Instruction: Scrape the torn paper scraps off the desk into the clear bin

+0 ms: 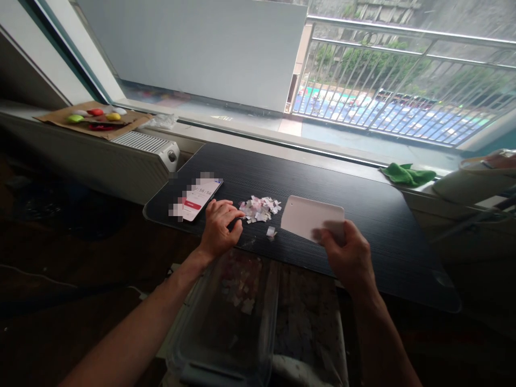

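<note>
A small pile of cut paper bits (261, 209) lies on the black tabletop (322, 180), with a few loose scraps (271, 232) just in front of it. My left hand (222, 226) rests at the pile's left edge, fingers loosely bent and thumb apart, holding nothing. In my right hand (350, 252) is a thin, pale flat scraper (308, 216) with a small hole in one corner, pinched at its right end. The scraper's left edge is just to the right of the pile. Whether it touches the tabletop I cannot tell.
A phone (200, 199) showing a timer lies left of my left hand. Below the table's front edge stands a clear plastic bin (274, 322) with paper bits inside. A green cloth (408, 174) sits on the sill, and a radiator (145, 144) stands at the left.
</note>
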{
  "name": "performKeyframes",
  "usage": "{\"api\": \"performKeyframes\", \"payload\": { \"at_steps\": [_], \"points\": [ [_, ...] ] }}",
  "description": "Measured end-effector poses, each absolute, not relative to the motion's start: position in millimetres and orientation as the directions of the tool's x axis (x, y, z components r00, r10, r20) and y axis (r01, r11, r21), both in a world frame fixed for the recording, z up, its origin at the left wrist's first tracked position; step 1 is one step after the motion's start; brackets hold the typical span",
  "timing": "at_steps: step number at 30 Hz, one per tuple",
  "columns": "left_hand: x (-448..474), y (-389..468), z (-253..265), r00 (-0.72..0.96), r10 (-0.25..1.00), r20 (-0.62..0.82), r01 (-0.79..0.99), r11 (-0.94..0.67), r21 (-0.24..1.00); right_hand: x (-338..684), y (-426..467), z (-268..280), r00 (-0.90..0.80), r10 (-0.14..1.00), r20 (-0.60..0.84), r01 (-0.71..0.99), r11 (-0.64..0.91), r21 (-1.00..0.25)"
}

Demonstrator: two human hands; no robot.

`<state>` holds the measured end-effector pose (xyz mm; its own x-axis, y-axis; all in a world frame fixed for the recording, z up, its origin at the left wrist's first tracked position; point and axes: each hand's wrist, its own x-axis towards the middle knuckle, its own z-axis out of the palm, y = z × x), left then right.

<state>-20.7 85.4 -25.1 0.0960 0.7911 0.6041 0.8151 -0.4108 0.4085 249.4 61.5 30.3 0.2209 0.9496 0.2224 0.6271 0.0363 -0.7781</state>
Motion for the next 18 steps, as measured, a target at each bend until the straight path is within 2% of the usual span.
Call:
{"api": "performKeyframes", "payload": {
  "at_steps": [4,9,18],
  "points": [
    [-21.3,85.8,-25.0,0.093,0.794,0.600,0.819,-0.404,0.407,245.0,63.8,25.0,0.143,0.972,0.186,0.546,0.080,-0.834],
    [-21.7,85.4,-24.0,0.093,0.806,0.584,0.821,-0.394,0.413,247.4,63.8,26.3,0.257,0.939,0.228,0.616,0.023,-0.787],
    [-20.8,85.6,-24.2,0.086,0.800,0.594,0.821,-0.394,0.412,244.2,43.8,31.5,0.203,0.963,0.177,0.519,0.047,-0.853]
  ]
}}
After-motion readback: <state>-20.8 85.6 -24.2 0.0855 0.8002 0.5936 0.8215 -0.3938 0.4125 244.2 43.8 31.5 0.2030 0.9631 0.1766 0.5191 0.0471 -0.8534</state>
